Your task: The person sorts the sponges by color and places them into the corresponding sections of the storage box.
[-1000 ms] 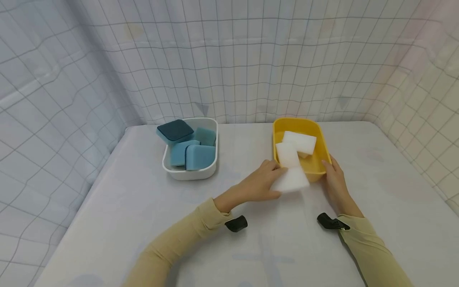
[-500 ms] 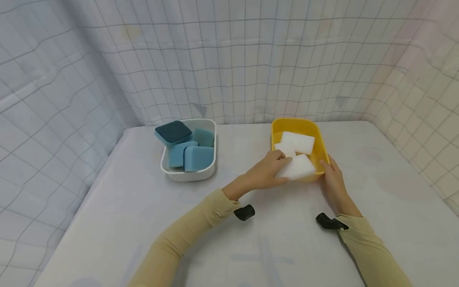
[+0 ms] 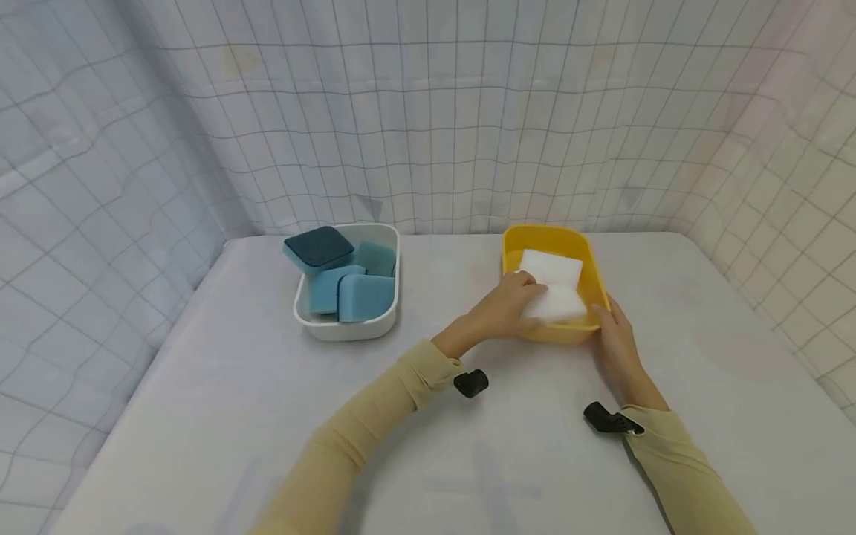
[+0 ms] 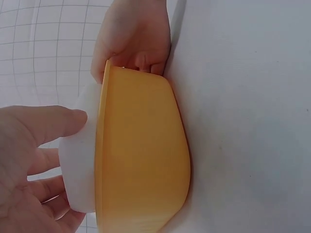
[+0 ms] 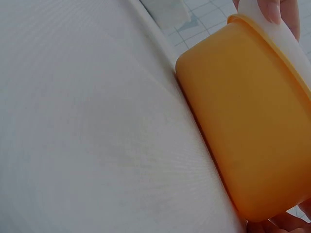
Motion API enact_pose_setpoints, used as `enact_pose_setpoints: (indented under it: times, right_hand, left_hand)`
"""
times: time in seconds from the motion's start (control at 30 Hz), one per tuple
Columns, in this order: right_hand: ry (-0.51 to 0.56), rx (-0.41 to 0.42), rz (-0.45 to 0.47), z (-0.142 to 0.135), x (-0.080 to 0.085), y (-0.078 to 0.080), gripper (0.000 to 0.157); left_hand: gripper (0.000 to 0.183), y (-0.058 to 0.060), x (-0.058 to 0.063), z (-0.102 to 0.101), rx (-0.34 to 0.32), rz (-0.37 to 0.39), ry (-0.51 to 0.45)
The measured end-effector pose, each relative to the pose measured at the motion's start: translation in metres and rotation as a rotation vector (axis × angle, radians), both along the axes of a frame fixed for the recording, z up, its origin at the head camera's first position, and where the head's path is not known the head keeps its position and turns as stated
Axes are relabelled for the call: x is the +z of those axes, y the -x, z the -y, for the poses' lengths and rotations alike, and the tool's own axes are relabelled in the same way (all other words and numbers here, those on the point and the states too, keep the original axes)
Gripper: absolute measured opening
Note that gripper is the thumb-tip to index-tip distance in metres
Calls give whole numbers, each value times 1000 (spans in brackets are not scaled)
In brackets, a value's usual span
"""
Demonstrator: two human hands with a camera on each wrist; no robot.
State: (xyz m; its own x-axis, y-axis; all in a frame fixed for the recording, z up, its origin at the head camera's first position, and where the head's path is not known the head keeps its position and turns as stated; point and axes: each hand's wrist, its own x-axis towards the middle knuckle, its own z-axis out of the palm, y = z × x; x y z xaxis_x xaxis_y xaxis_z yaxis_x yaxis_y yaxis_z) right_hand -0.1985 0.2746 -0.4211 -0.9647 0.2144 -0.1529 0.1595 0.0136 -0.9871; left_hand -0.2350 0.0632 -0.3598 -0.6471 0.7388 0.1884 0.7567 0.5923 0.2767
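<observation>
My left hand [image 3: 507, 306] pinches a white sponge [image 3: 559, 303] at the near side of the yellow tub [image 3: 597, 286]. In the left wrist view the thumb and fingers grip the white block [image 4: 77, 150], its lower part behind the tub's rim. Another white sponge [image 3: 551, 266] lies inside the tub toward the back; any other white piece is hidden by the hand. My right hand [image 3: 617, 343] holds the tub's near right corner, thumb at the rim, fingers along the outer wall. In the right wrist view the tub wall [image 5: 248, 111] fills the right side.
To the left stands a white tub [image 3: 396, 297] with several blue sponges [image 3: 366, 297]. One with a dark top [image 3: 319, 247] leans over its left rim. A white cloth with a grid pattern [image 3: 435, 134] hangs behind the white table [image 3: 221, 386].
My left hand has carried the white sponge forward, from in front of the yellow tub to over its near rim and down into it. My right hand keeps its hold on the tub.
</observation>
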Motion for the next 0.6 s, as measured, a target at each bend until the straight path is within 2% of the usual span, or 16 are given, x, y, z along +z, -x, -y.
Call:
enact_pose_setpoints:
  times: [0.2,0.3,0.47,0.6]
  right_hand:
    - [-24,0,-18,-1,-1,0,57]
    - [-28,2,-24,-2,0,0,57]
    - [-19,-3,-18,-3,-1,1,57]
    - [-3,4,-25,-2,-2,2,57]
  left_hand:
    - [48,8,1,-10,9,25,8]
    - [47,11,1,-15,18,62,25]
    - [48,16,-1,-22,57,133,53]
    - [51,18,-3,-24,83,138,81]
